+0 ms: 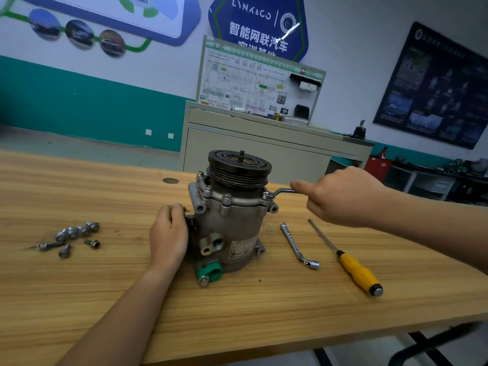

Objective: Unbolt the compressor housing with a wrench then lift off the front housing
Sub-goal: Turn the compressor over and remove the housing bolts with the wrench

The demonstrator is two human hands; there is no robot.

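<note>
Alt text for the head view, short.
The right hand holds a wrench against the upper flange of an upright compressor on a wooden table, while the left hand grips its side. Loose bolts lie to its left; a socket wrench and yellow-handled screwdriver lie to its right.

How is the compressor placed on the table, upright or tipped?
Upright. The compressor stands on end on the table, its black pulley facing up.

On my feed, a yellow-handled screwdriver with a steel shaft (pixel 351 262) lies on the light wooden table (pixel 79 286), just beside an idle chrome L-shaped socket wrench (pixel 295 247). A cluster of loose steel bolts (pixel 76 233) sits far left. Behind, I see a beige metal cabinet (pixel 250 151) carrying a white wiring-diagram board (pixel 253 85).
</note>
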